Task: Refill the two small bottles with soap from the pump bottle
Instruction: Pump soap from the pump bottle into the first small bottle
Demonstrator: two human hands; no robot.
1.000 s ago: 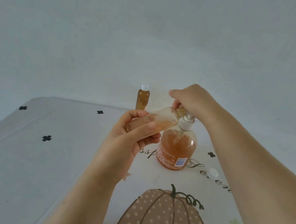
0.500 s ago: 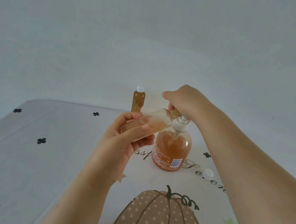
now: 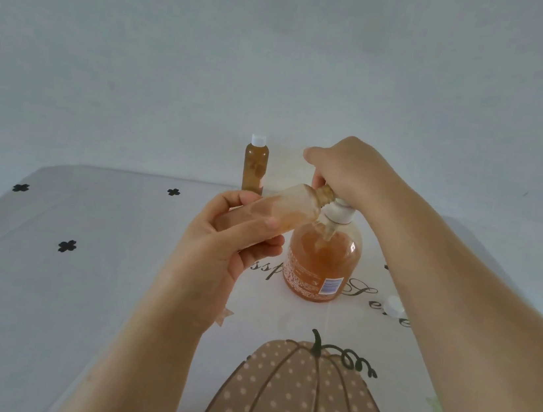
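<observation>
The grip of the left hand (image 3: 223,244) is closed round an uncapped small bottle (image 3: 283,207): the thumb lies across its near side and the fingers curl behind it, so the lower half of the bottle sits inside the hand. The upper half sticks out up and to the right, tilted well off upright. Its open neck points at the top of the pump bottle (image 3: 323,264) and disappears just under the right hand (image 3: 347,171). A little orange soap coats the inside of the tilted bottle.

The right hand's grip comes down from above, fingers curled over the pump head. The head and spout are hidden beneath the knuckles, so the fingers seem to be wrapped round them, though exactly how they sit cannot be made out. Only the white collar (image 3: 340,213) shows below the hand.

The pump bottle stands upright on the table (image 3: 80,284), more than half full of orange soap, with its label facing the camera. It is just right of the left hand and directly below the right.

A second small bottle (image 3: 255,165), full and closed with a white cap, stands upright at the far edge of the table, behind the left hand and apart from it. A loose white cap (image 3: 393,306) lies on the table to the right of the pump bottle, partly behind the right forearm. A pumpkin print (image 3: 300,399) covers the near part of the tablecloth.
</observation>
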